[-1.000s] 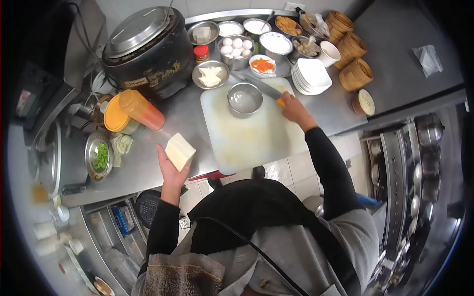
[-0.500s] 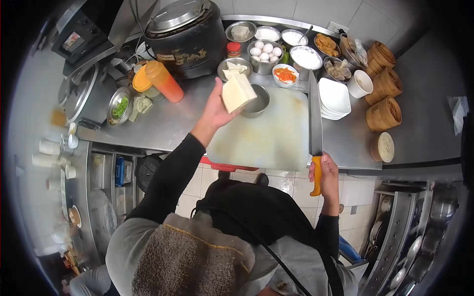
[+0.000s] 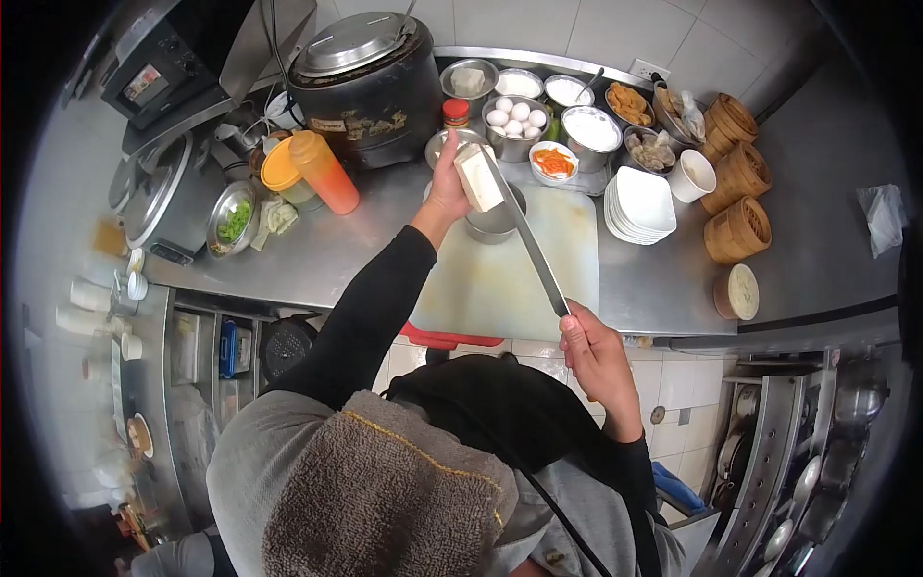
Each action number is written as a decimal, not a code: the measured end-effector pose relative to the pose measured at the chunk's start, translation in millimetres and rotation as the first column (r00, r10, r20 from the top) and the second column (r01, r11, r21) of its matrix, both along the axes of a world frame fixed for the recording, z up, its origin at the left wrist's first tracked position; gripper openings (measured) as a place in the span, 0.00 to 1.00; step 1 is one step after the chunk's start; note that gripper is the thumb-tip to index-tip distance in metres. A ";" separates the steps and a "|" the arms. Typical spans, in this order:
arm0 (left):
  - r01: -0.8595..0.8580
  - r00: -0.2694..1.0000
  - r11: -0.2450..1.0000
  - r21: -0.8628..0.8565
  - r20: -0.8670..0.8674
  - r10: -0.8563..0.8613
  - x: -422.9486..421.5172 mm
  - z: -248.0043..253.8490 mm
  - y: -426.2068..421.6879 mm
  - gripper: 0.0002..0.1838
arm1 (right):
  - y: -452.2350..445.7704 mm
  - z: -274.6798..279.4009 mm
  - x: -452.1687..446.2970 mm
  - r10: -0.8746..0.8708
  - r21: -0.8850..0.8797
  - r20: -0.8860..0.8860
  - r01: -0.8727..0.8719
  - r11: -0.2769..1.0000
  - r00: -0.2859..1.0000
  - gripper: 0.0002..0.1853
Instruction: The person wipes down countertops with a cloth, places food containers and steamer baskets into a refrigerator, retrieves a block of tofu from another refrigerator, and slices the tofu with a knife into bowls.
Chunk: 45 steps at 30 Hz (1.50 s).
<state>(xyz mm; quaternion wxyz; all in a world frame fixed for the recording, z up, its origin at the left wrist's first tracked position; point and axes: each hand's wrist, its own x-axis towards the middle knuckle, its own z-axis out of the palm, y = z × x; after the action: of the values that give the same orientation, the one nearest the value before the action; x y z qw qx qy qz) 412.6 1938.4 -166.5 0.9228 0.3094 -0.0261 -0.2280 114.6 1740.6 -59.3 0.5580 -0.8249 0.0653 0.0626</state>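
Your left hand is partly open and curved, with a cream-white rectangular block resting against its palm and fingers; the block hides some of those fingers, so you cannot tell how tightly they press. The block is tilted, held above the round stainless-steel bowl, and together with the blade it covers part of that bowl, leaving its contents hard to make out. Your right hand is closed around the handle of a long, steel-bladed knife, the handle itself hidden inside your grip. The blade slants up and leftwards over the pale rectangular cutting board, its far end lying along the block's right side; whether the edge has entered the block cannot be told. Your left hand also masks much of the shallow metal dish behind it, and your sleeve cuts across the stainless-steel desk. Under the board's near edge, only a strip of a red object shows. Beyond the bowl, a metal pot of white eggs stands near a white bowl of orange strips, their lower layers out of sight.
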 end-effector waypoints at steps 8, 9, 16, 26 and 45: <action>0.025 1.000 0.999 0.032 -0.012 -0.024 0.9 -3.2 -0.6 0.38 | 14.5 -7.1 4.2 -0.022 -0.060 0.021 0.023 0.998 1.000 0.23; 0.018 1.000 0.999 0.046 -0.008 -0.018 -0.6 -2.2 -2.1 0.38 | 15.8 -10.7 4.6 -0.022 -0.069 0.025 0.023 0.997 0.999 0.24; 0.045 0.999 0.998 0.036 -0.028 -0.044 -7.1 -2.0 -0.1 0.39 | 22.7 -9.2 2.6 -0.034 -0.051 0.047 0.036 0.998 0.998 0.25; 0.050 0.998 0.999 0.013 -0.039 -0.050 -10.2 -3.7 -2.0 0.43 | 30.3 -28.3 15.2 -0.038 -0.095 0.015 0.040 0.995 0.999 0.25; 0.051 0.983 0.999 -0.011 -0.177 -0.052 -31.3 -17.7 -6.7 0.45 | 20.6 -79.6 35.0 0.025 -0.082 0.095 -0.017 0.997 0.995 0.21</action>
<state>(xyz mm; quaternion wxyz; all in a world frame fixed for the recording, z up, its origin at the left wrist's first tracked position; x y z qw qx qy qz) 381.3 1931.7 -184.3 0.9164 0.2840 0.0472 -0.2782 149.6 1761.3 -138.9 0.5261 -0.8495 0.0320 0.0259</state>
